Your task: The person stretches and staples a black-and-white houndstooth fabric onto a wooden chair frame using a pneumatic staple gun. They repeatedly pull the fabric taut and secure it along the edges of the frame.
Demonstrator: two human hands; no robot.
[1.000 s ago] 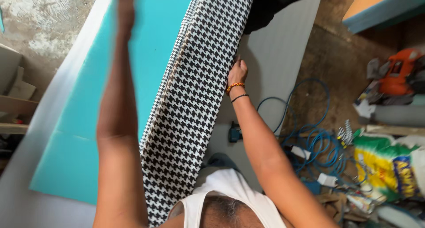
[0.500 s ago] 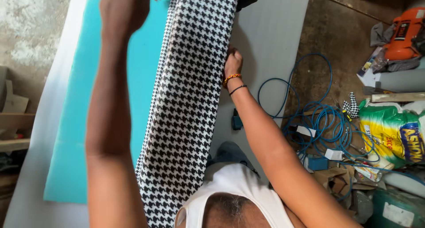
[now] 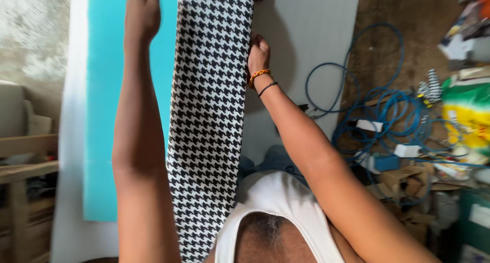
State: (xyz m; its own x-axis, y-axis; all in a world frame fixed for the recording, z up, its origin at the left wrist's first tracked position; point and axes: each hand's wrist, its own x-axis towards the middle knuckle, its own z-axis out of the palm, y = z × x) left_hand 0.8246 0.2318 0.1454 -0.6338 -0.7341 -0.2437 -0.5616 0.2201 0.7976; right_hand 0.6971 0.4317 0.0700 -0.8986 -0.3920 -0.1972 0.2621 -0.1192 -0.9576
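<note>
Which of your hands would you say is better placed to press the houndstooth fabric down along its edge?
Probably the right hand: it already rests against the right edge of the houndstooth fabric. The left hand is stretched out beside the fabric's other edge, over the turquoise foam sheet, and seems not to touch the fabric.

I noted a white sleeveless vest (image 3: 278, 212) on the torso and bare arms. The right hand (image 3: 258, 53) wore an orange beaded bracelet (image 3: 259, 75) and a thin black band (image 3: 267, 88) at the wrist.
</note>
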